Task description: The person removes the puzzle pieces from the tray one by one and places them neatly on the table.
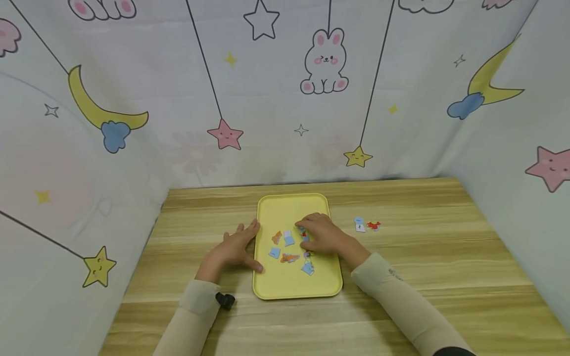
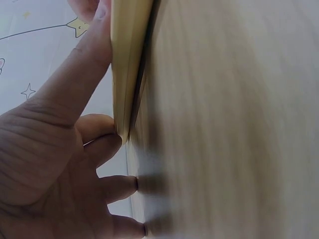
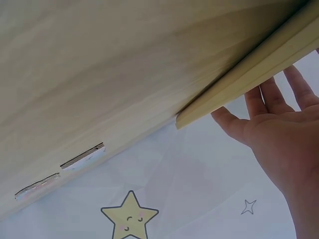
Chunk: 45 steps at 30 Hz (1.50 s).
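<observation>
A white cloth [image 1: 267, 168] with moons, stars and a bunny stands behind the far edge of your table [image 1: 445, 267] and hangs at both sides. The yellow tray [image 1: 294, 287] lies on the table. A wide stretch of wood runs from the tray to the right edge, and a thin strip lies behind it.

Your left grip [image 1: 230, 249] is loose and spread, with the thumb over the tray's left rim and a finger against its side. Your right grip [image 1: 321, 234] is over the right part of the tray, with finger and thumb bent around some mixed-color bits [image 1: 305, 234]. You can't tell if it pinches them. A small black thing [image 1: 225, 300] sits by your left cuff.

The paper bits lie mostly mid-tray, with plain yellow room in front and behind. There is a long orange bit [image 1: 290, 258], a blue and white bit [image 1: 288, 238], a blue bit [image 1: 308, 268] nearest the front, a short orange bit [image 1: 276, 238] and a blue square [image 1: 274, 252]. Off the tray's right edge, a white-and-blue card [image 1: 359, 225] lies just beside a red bit [image 1: 374, 226]
</observation>
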Each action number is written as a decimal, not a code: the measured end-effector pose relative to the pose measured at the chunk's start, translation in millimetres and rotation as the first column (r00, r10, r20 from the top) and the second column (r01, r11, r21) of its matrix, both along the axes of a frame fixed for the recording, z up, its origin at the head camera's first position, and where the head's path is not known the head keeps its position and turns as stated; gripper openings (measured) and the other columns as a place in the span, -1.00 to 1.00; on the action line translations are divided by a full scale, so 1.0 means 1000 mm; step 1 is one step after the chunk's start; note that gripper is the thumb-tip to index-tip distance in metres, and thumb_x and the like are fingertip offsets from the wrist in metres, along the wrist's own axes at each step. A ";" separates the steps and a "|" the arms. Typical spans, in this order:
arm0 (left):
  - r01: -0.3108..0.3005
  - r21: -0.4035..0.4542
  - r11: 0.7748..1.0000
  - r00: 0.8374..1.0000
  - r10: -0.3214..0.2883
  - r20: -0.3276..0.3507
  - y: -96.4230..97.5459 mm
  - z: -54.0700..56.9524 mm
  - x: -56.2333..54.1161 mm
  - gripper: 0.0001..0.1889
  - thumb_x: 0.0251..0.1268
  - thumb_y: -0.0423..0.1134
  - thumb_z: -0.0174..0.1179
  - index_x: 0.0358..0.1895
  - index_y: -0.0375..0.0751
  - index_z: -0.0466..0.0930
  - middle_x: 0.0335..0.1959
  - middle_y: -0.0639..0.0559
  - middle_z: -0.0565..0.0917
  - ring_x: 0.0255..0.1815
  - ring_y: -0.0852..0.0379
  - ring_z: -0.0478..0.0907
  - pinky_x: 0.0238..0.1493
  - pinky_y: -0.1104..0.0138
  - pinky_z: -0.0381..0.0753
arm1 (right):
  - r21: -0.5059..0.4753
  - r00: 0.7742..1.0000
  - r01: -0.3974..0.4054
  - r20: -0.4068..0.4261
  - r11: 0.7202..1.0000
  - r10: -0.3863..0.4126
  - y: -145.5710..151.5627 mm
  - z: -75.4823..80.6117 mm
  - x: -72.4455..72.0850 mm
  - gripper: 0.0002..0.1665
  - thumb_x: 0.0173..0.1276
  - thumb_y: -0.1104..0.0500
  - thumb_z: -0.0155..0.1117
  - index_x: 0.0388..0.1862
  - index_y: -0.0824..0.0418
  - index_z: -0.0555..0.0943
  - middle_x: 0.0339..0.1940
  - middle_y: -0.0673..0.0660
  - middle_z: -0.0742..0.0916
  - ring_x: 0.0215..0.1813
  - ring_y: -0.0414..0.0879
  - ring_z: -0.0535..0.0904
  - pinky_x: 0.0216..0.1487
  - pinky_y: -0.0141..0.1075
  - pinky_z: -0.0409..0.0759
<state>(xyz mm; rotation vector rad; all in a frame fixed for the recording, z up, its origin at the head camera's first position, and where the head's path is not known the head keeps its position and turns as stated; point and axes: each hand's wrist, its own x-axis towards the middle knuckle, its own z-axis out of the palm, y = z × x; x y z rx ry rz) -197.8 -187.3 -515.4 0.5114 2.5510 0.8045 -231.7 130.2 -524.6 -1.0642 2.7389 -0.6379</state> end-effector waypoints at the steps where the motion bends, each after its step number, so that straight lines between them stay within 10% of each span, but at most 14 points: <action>1: 0.000 0.000 1.000 1.000 0.000 -0.001 0.000 0.000 0.000 0.42 -0.18 0.10 0.74 0.72 -0.25 -0.03 0.76 -0.08 -0.11 0.71 -0.40 -0.31 0.49 -0.50 -0.42 | 0.005 1.000 -0.002 -0.004 1.000 0.002 0.000 0.000 0.000 -0.32 0.39 0.03 0.46 0.42 0.25 0.58 0.32 0.24 0.66 0.41 0.20 0.47 0.50 0.19 0.29; 45: 0.008 -0.009 1.000 1.000 -0.008 0.004 0.000 0.002 -0.001 0.40 -0.14 0.09 0.72 0.72 -0.28 -0.05 0.76 -0.12 -0.12 0.70 -0.43 -0.31 0.48 -0.50 -0.43 | -0.046 0.996 0.012 -0.090 0.999 -0.016 0.013 -0.003 -0.008 -0.33 0.30 0.05 0.45 0.33 0.35 0.63 0.22 0.21 0.74 0.30 0.17 0.58 0.40 0.09 0.47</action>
